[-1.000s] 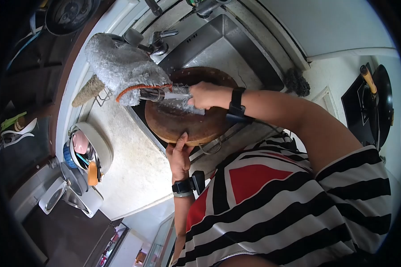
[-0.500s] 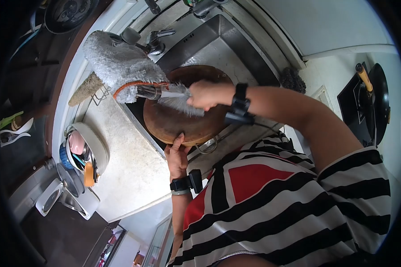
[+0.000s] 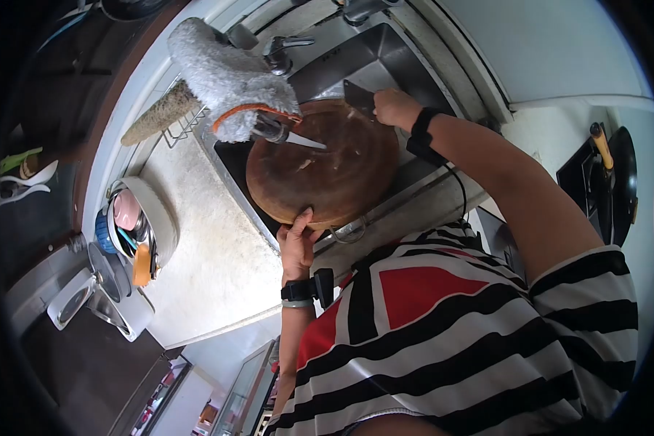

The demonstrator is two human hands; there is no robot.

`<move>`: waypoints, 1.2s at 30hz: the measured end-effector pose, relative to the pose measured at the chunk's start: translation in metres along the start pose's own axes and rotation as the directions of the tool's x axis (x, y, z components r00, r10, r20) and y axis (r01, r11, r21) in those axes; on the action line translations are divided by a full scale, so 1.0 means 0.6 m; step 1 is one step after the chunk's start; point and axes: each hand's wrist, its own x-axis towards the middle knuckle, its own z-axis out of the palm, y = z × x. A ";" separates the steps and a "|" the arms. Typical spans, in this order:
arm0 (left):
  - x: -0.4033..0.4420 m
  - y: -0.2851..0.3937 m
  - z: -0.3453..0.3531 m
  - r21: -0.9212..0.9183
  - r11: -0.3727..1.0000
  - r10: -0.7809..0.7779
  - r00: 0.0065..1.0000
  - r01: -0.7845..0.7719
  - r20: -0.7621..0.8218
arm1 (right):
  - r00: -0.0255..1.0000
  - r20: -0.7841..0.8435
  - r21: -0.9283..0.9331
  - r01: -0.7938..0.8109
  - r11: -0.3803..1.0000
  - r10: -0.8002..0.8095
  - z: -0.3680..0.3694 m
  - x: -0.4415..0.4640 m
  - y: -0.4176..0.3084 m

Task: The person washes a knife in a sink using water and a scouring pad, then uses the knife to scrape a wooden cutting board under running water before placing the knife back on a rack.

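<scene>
A round, wet wooden chopping board [image 3: 320,174] rests tilted over the sink [image 3: 407,65], with a few pale marks on its surface. My left hand [image 3: 296,243] grips its near edge, thumb on top and fingers beneath. Closed around the end of what looks like a cleaver, my right hand [image 3: 397,109] is above the board's far right side. The dark, broad blade of this cleaver [image 3: 357,100] points up and left by the board's rim; its handle is hidden in my fist. Water [image 3: 307,142] runs from the tap spout [image 3: 270,129] onto the board.
A fluffy grey cloth [image 3: 229,73] with orange trim covers the tap. Left of it, a brown scrubbing pad [image 3: 156,115] leans on a wire rack. A basin [image 3: 166,225] of utensils stands on the left counter [image 3: 203,240]. A black pan [image 3: 621,185] is at far right.
My right hand has swung away from the water, up and right to the board's far side. The blurred grey sweep under it is gone and the blade shows clearly. My left hand keeps its grip.
</scene>
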 end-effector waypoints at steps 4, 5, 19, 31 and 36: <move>-0.001 0.010 -0.001 0.046 0.997 -0.066 0.997 0.064 0.047 | 0.854 0.446 0.259 -0.409 0.875 0.267 -0.075 0.021 -0.123; -0.001 0.012 -0.002 0.077 0.993 -0.095 0.993 0.089 0.077 | 0.809 0.513 0.300 -0.480 0.824 0.285 -0.090 0.025 -0.168; 0.015 -0.001 -0.016 0.020 0.985 -0.174 0.982 0.173 0.067 | 0.854 0.409 0.186 -0.423 0.887 0.322 -0.021 0.049 -0.061; 0.021 0.016 -0.016 0.106 0.971 -0.227 0.962 0.213 0.149 | 0.808 0.589 0.338 -0.225 0.914 -0.019 -0.008 0.059 -0.286; 0.024 0.015 -0.016 0.105 0.970 -0.233 0.958 0.218 0.165 | 0.886 0.452 0.382 -0.297 0.875 0.104 0.004 0.062 -0.187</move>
